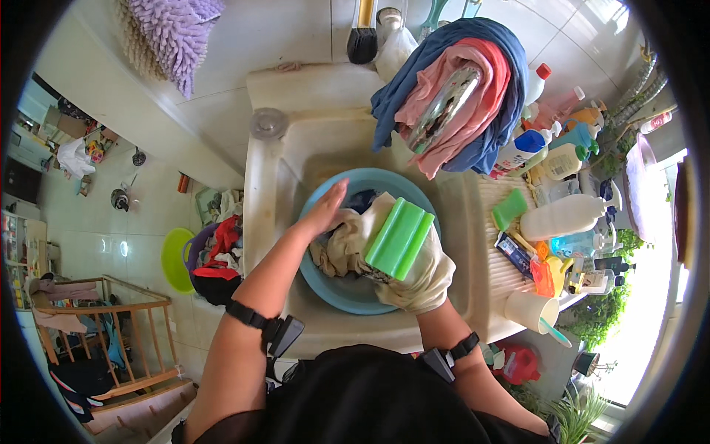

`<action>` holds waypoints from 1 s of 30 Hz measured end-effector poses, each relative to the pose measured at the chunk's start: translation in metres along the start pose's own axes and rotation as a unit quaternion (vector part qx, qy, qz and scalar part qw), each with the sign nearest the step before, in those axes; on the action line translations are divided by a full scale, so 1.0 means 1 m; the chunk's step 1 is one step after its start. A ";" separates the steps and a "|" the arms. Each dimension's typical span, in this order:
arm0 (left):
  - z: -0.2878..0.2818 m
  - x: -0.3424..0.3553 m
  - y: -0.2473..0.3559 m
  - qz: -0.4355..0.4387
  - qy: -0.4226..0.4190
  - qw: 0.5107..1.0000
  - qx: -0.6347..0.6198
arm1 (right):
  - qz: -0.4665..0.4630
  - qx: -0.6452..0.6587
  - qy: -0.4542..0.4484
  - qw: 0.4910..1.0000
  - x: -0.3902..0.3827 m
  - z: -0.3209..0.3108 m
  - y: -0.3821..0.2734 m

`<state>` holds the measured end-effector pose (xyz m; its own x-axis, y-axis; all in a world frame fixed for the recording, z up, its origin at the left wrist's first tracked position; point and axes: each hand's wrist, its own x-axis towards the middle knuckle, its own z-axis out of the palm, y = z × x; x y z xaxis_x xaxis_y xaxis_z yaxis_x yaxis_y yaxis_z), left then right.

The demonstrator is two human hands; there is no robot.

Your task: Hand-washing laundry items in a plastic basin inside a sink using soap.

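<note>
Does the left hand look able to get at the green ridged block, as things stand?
Yes, probably: the left hand looks empty, the green ridged block has its top uncovered, and only loose beige cloth seems to lie between them.

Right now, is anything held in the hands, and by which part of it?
The left hand seems empty; the cream cloth covers the right hand, so its hold cannot be told.

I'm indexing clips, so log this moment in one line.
left hand: open, over basin; right hand: hidden by beige cloth; green bar: on cloth
</note>
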<state>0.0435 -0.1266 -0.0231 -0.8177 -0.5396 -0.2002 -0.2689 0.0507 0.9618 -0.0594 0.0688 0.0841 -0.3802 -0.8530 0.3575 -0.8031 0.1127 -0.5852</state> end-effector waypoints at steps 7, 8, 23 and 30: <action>0.036 -0.009 -0.027 -0.316 -0.277 0.855 -0.305 | 0.020 0.009 -0.003 1.000 -0.001 -0.008 0.009; 0.041 -0.019 -0.004 -0.233 -0.258 0.898 -0.270 | 0.030 0.003 -0.002 1.000 -0.001 -0.010 0.017; 0.044 -0.045 0.070 -0.073 -0.113 0.906 -0.401 | 0.043 -0.035 -0.018 0.998 0.011 -0.006 0.008; 0.087 -0.060 0.086 0.261 0.059 0.894 0.361 | 0.321 0.719 0.002 0.616 0.020 0.030 0.000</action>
<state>0.0252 -0.0167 0.0558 -0.8795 -0.3670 0.3029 -0.1591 0.8268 0.5396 -0.0529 0.0367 0.0695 -0.4106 -0.8669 -0.2828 0.7494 -0.1441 -0.6462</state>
